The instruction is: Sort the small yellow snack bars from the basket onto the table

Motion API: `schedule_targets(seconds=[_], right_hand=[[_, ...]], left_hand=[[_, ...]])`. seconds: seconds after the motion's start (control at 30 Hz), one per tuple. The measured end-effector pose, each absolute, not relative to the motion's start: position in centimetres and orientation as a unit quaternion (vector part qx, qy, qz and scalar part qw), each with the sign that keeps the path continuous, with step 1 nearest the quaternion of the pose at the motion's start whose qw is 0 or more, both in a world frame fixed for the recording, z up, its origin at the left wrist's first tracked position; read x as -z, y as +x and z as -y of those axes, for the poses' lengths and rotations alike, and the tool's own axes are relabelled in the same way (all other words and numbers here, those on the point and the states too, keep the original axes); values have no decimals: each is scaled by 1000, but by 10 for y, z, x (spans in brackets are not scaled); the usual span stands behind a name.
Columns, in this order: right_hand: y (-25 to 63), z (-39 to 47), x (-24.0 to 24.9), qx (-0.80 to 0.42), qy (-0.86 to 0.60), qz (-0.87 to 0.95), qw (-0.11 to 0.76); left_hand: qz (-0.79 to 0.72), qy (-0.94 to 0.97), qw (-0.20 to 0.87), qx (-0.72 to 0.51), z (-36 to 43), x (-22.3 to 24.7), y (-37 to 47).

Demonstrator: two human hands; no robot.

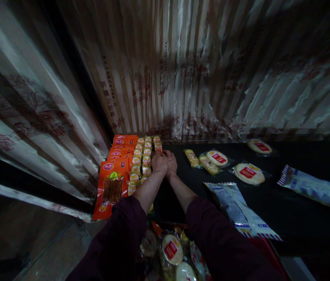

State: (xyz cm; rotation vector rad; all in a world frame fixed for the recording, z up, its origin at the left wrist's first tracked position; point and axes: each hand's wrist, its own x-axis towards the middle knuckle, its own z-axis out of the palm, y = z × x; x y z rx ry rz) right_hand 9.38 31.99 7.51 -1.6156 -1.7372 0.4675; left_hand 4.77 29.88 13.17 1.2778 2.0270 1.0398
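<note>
My left hand (159, 163) and my right hand (171, 162) are pressed close together on the black table, at the near end of a short row of small wrapped cakes (157, 139). Both sets of fingers are curled inward; what lies between them is hidden. One wrapped cake (158, 147) touches the fingertips of my left hand. To the left run two longer rows of the same yellow-wrapped cakes (136, 160). Beside these, orange snack packets (108, 166) overlap in a column, the nearest with a window showing brown sticks.
Loose on the black table (188, 195) are a yellow packet (192, 158), round wrapped flat cakes (249, 173) and silver-blue packets (235, 205). A container of mixed snacks (172, 249) sits below my forearms. Printed sheeting (182, 78) hangs behind and to the left.
</note>
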Motion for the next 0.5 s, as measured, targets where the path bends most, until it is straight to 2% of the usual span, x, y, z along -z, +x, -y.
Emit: schedule_targets(seconds=[0.5], right_hand=[[90,-327,-67,-193,-611,688,341]], left_hand=[[-731,464,282,-413,-301,-121,57]])
